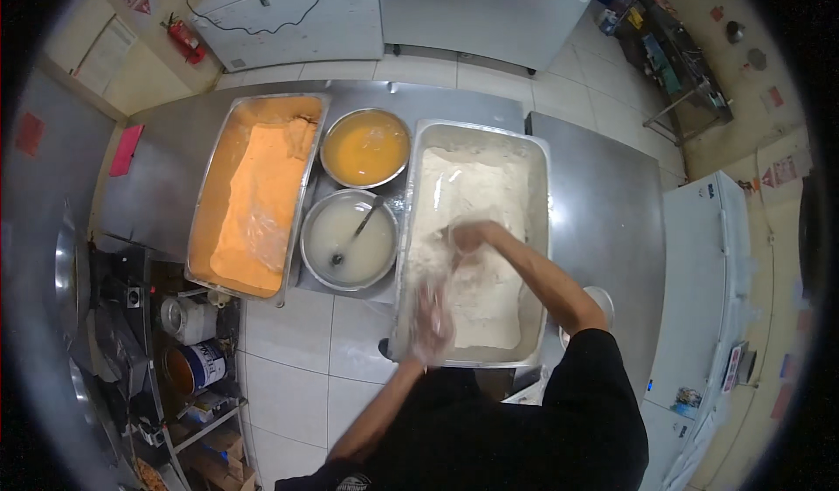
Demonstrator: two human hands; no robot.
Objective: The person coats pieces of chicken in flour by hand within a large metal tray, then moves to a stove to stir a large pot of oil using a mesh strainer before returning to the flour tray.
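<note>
A deep steel tray [539,228] of pale flour-like powder [488,307] stands before me. My left hand [432,324], which seems to be in a clear plastic glove, is over the tray's near left part. Farther in, my right hand [468,236] dips toward the powder, its fingers pointing left and down. Both hands are blurred by motion, so I cannot make out whether anything is between the fingers. Left of the tray is a steel bowl [307,265] of cloudy whitish liquid with a ladle [364,222] in it. A second bowl [324,156] behind it contains yellow-orange liquid.
Another steel tray [208,209] holds orange powder [252,196] with a clear plastic bag [265,235] on top. A white round container [600,301] sits by my right elbow on the steel table [603,209]. Shelving [154,360] with tins stands at left; chest freezers [295,19] line the back.
</note>
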